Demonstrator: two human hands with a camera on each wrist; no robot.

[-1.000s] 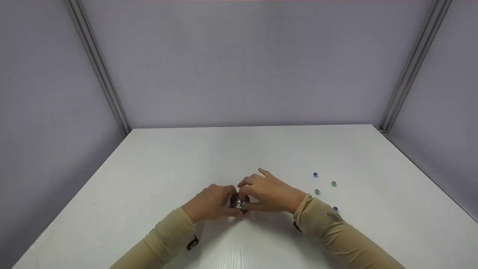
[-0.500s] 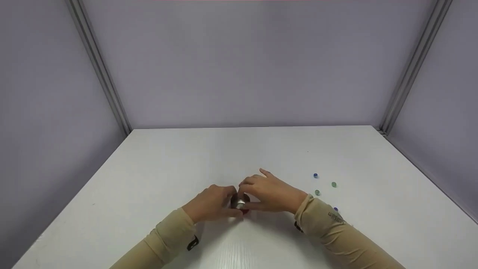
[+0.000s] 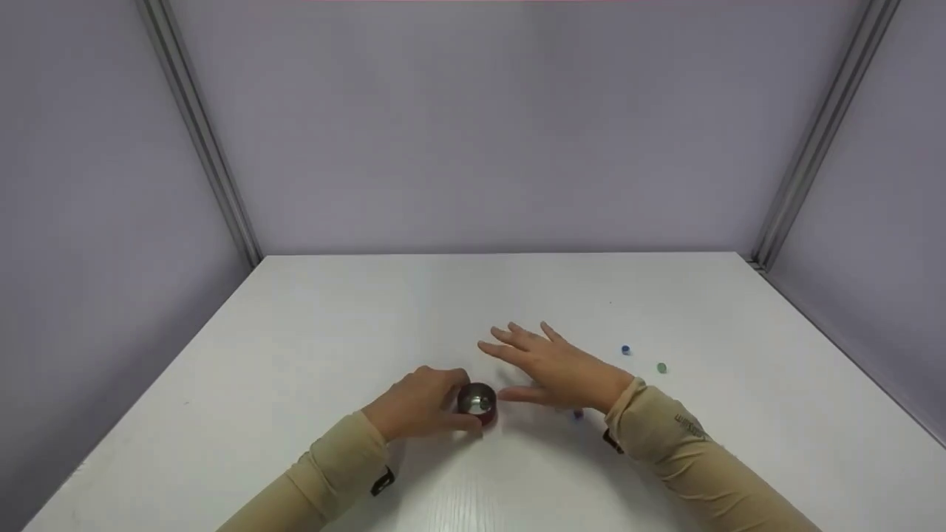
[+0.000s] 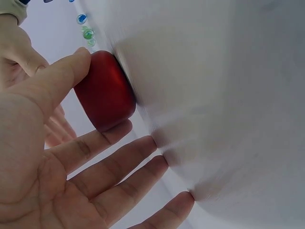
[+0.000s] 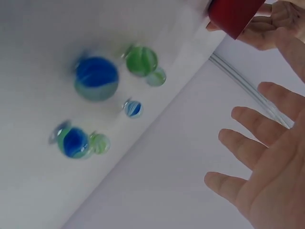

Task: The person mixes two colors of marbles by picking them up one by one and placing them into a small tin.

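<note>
The left hand (image 3: 417,403) rests on the white bench (image 3: 332,332) and holds the small round red cup with a shiny metal inside (image 3: 477,403) between thumb and forefinger, the other fingers lying loosely against the bench. In the left wrist view the thumb presses the red wall from one side and a finger from the other, so the cup seems held to keep it from sliding. Something small and pale lies inside the cup; I cannot tell what it is.

The right hand (image 3: 556,367) hovers just beside the cup, on its right, with the fingers spread and straight, holding nothing. Farther right of the cup lie small glass marbles: a blue marble (image 3: 626,349), a green marble (image 3: 661,367), and another blue marble (image 3: 578,414) near the right wrist. The right wrist view shows several blue and green marbles close together on the bench.
</note>
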